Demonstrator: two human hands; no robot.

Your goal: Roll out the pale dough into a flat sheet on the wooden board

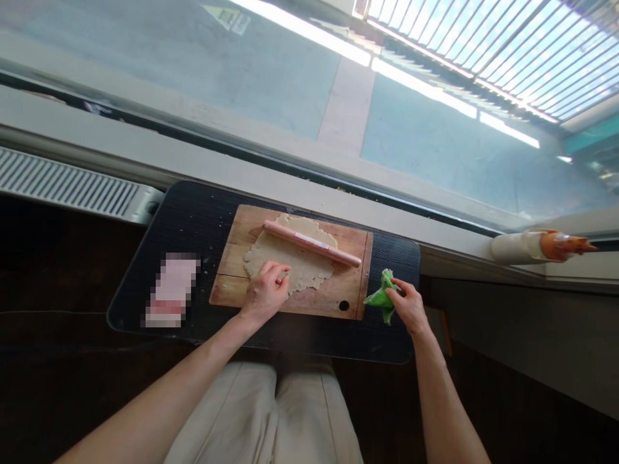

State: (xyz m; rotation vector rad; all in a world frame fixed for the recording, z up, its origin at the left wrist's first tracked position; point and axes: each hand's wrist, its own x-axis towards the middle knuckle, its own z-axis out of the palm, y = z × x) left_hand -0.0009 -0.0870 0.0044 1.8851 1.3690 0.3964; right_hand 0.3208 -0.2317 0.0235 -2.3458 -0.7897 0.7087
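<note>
Dough (300,263) lies beneath a rolling pin (338,254) whose small label (311,242) is illegible.

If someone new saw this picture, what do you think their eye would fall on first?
Probably the crumpled bright green piece in the right hand, just right of the wooden board. Next, perhaps, the pale dough spread on that board, with the pinkish rolling pin lying slantwise over it.
</note>
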